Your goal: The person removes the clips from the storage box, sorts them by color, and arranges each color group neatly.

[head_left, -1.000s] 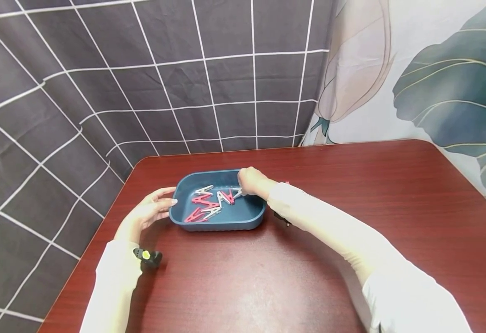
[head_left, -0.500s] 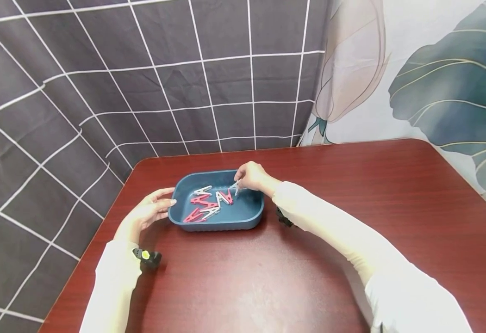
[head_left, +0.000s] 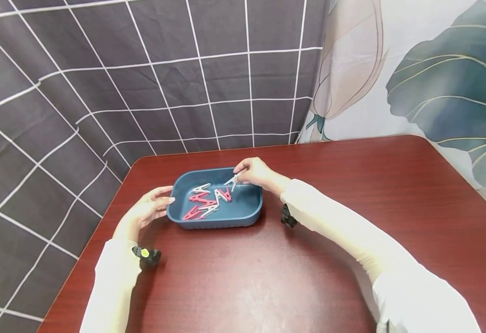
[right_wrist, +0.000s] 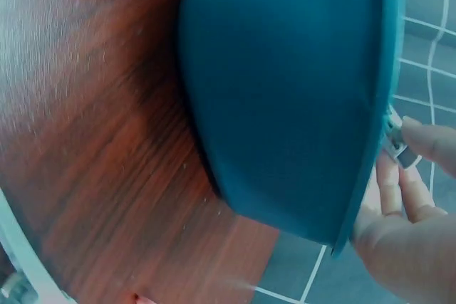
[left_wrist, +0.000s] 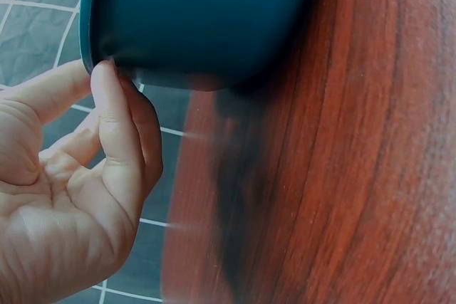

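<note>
A blue rectangular bin (head_left: 247, 217) stands on the table, several pink and white clothespins lying inside. Among them are a white clothespin (head_left: 202, 188) and a pink clothespin (head_left: 192, 213). My left hand (head_left: 153, 206) holds the bin's left end by the rim, with fingertips against the wall in the left wrist view. Above the bin's far right corner, my right hand (head_left: 255, 172) pinches another white clothespin (head_left: 232, 180) between thumb and fingers. Its metal spring shows beside the rim in the right wrist view.
The reddish-brown table (head_left: 234, 277) extends to the front and right. A dark grid-patterned cloth (head_left: 226, 83) hangs behind and left. At the right wrist view's lower left are a pale strip (right_wrist: 28, 247) with a metal part and a small pink tip (right_wrist: 142, 299).
My right hand has lifted a white clothespin up from the bin floor toward the far right rim. The left hand has stayed at the bin's left end.
</note>
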`<state>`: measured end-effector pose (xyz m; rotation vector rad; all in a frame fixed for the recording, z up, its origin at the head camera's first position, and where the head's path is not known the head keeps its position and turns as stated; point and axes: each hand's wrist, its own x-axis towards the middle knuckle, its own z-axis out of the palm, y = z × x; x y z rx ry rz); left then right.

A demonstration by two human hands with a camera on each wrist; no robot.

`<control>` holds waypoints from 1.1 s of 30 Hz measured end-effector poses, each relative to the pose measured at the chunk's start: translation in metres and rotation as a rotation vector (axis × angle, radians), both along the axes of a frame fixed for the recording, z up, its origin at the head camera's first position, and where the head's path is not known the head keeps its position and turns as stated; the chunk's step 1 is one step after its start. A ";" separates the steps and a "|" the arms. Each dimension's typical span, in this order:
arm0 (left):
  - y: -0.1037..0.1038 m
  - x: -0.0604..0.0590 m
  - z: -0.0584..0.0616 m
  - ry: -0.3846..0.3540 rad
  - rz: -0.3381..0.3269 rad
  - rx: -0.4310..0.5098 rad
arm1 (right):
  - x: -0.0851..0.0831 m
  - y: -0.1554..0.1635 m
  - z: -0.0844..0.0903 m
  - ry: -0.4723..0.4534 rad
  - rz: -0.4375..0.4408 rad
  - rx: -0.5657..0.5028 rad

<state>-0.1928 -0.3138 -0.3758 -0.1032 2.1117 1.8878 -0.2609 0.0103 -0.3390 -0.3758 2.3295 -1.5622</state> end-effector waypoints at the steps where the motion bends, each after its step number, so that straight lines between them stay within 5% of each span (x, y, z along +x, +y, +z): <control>1: 0.000 0.000 0.000 0.001 0.000 0.006 | 0.000 0.001 0.000 -0.030 -0.004 -0.037; 11: 0.001 0.002 0.002 0.005 -0.019 0.001 | 0.009 0.023 0.009 -0.175 0.002 -0.299; 18: 0.000 0.009 0.005 0.023 -0.017 -0.155 | 0.020 0.045 0.018 -0.197 -0.003 -0.389; 23: 0.002 0.000 0.004 0.013 -0.016 -0.054 | 0.026 0.064 0.017 -0.178 -0.021 -0.394; 33: 0.000 0.003 0.004 -0.021 0.001 0.068 | 0.034 0.100 0.009 -0.182 -0.072 -0.380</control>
